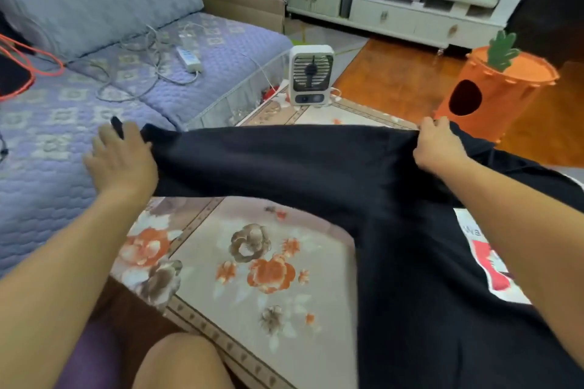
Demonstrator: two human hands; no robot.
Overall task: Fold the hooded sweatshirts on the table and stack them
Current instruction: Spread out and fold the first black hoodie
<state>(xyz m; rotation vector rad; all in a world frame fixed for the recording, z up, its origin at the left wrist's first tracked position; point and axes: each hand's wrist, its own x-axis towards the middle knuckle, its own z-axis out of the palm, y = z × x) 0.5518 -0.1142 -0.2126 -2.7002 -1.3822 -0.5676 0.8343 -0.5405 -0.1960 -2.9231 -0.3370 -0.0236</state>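
I am holding one black sweatshirt [316, 167]; my left hand [121, 161] and right hand [437, 145] are gripping its stretched part, running left-right above the table [221, 262]'s far edge.

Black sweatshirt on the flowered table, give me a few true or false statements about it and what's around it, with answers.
1. Both hands grip the black sweatshirt. True: the left hand and right hand hold it stretched between them.
2. The small fan stands at the table's far end. True.
3. The sweatshirt lies folded in a neat square. False: it is spread out, unfolded.
4. A power strip lies on the wooden floor. False: it lies on the sofa.
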